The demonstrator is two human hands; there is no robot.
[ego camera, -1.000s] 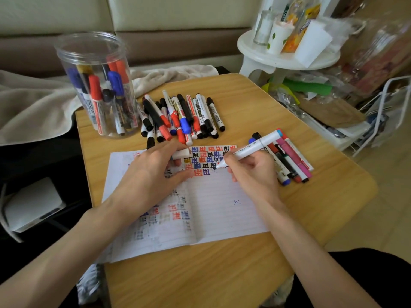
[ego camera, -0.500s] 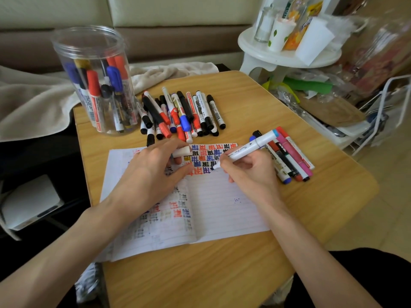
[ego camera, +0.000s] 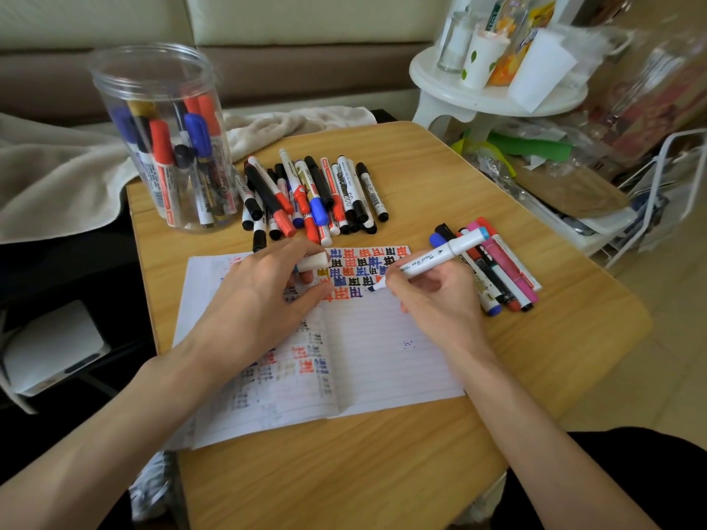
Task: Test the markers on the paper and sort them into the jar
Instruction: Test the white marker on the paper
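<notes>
My right hand [ego camera: 432, 300] grips a white marker [ego camera: 432, 258] with a light blue end, its tip touching the lined paper [ego camera: 382, 357] beside rows of coloured test marks. My left hand [ego camera: 264, 296] rests on the paper and holds a white cap [ego camera: 313, 260] between thumb and fingers. A clear plastic jar [ego camera: 168, 147] at the back left of the table holds several markers upright. A pile of markers [ego camera: 310, 197] lies behind the paper. A smaller group of markers [ego camera: 501, 269] lies to the right of my right hand.
The wooden table [ego camera: 344, 472] is small with rounded corners. A beige blanket [ego camera: 57, 177] lies left of the jar. A white round stool [ego camera: 493, 93] with cups and bottles stands at the back right, with clutter and a white rack on the floor beside it.
The marker tip has shifted slightly left along the row of marks. My left hand has stayed on the paper with the cap.
</notes>
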